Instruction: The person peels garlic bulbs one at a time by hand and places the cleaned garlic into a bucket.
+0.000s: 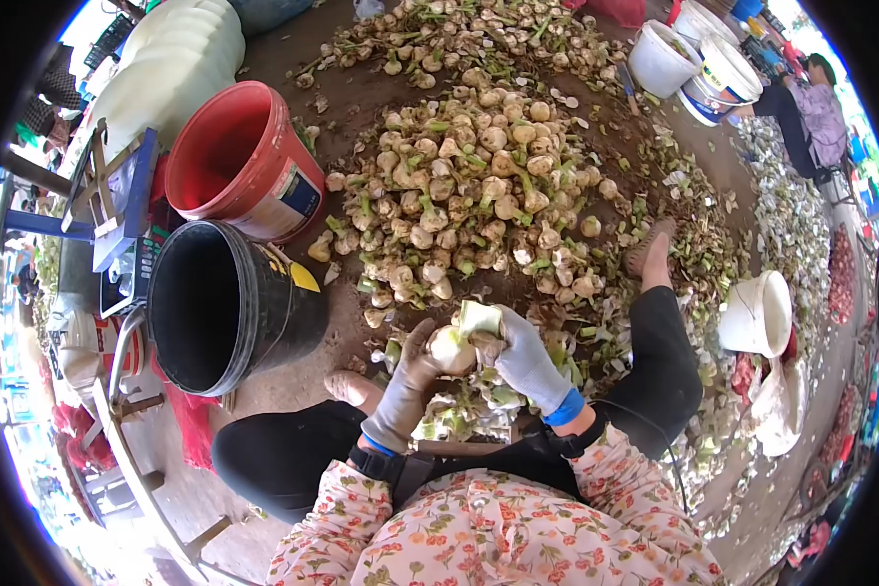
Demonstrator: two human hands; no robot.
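My left hand (405, 391), in a dirty grey glove, is wrapped round a pale garlic bulb (451, 350) above my lap. On the bulb's right side my right hand (532, 361), in a lighter glove with a blue cuff, is closed on the bulb's peeling outer leaves (481, 320). Whether a tool is in the right hand is hidden. Just beyond both hands lies a large heap of garlic bulbs (479, 186) with short green stems. Loose peelings (449, 415) lie below the hands, between my legs.
At left stand a black bucket (308, 303) and a red bucket (288, 186), beside a blue-framed scale (127, 215). White buckets (659, 61) stand at the back right, and another white bucket (752, 314) lies at right. A person (816, 112) sits at far right.
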